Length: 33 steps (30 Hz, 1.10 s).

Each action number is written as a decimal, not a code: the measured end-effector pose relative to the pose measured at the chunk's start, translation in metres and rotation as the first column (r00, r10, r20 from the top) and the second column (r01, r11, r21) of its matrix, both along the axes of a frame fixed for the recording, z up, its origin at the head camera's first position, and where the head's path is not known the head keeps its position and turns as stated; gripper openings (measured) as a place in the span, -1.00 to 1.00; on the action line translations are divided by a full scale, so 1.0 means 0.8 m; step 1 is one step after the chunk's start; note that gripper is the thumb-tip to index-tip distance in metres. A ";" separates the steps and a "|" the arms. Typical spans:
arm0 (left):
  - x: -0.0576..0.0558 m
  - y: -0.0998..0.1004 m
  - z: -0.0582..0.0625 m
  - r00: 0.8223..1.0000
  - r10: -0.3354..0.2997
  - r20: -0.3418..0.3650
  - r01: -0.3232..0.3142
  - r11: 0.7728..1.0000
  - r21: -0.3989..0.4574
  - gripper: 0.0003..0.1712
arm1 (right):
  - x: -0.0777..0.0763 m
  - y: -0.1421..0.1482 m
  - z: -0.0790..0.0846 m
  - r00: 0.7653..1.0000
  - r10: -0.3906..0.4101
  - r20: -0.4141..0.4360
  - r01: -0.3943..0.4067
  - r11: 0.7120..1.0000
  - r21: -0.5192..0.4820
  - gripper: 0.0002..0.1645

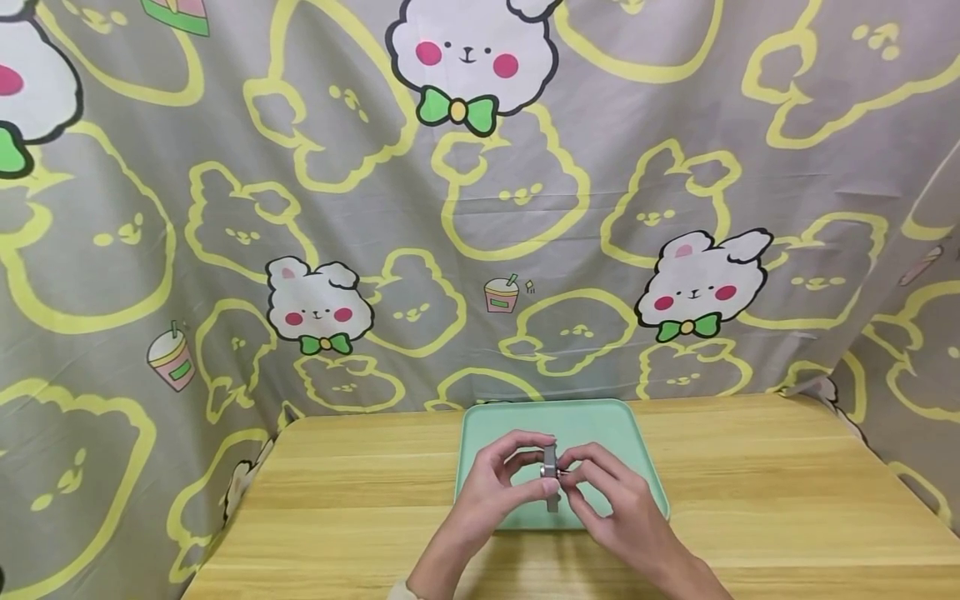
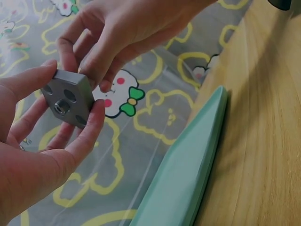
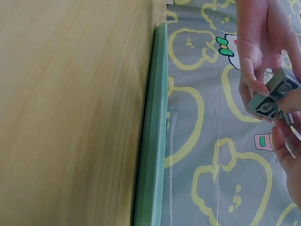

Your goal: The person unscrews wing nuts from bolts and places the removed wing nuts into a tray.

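A grey metal block (image 2: 69, 96) with round holes is held on edge above the tray. My left hand (image 1: 498, 483) grips it by its edges, thumb on one side and fingers on the other. At the middle of one face a round metal end (image 2: 61, 107) protrudes. From the opposite side my right hand (image 1: 618, 500) meets the block, its thumb and fingertips pinching a small threaded screw (image 3: 289, 118) close to the recessed face. Those fingertips partly hide the screw and that face in the right wrist view.
Below the hands lies a light green tray (image 1: 555, 417) with a raised rim, on a wood-grain table (image 1: 337, 492). Behind the table hangs a grey cloth (image 1: 465, 225) printed with rabbits and yellow outlines. A dark object (image 2: 281, 4) shows at the left wrist view's top corner.
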<state>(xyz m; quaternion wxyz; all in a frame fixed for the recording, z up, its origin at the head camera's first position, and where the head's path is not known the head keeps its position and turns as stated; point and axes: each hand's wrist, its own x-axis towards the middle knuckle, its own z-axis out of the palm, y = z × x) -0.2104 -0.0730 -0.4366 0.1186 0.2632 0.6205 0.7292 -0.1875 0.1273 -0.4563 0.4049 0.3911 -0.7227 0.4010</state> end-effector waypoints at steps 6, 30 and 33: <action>0.000 0.000 0.001 0.999 0.022 -0.040 -0.022 1.000 -0.009 -0.46 | 0.001 0.003 0.000 0.991 0.081 0.103 -0.075 0.995 -0.062 -0.82; 0.007 0.009 0.000 0.981 0.049 -0.188 -0.067 0.994 -0.090 -0.46 | 0.007 0.018 0.011 0.360 0.410 0.838 0.004 0.898 -0.441 -0.52; 0.007 0.010 -0.001 0.980 0.048 -0.193 -0.067 0.993 -0.095 -0.47 | 0.007 0.019 0.010 0.363 0.412 0.836 -0.002 0.897 -0.441 -0.52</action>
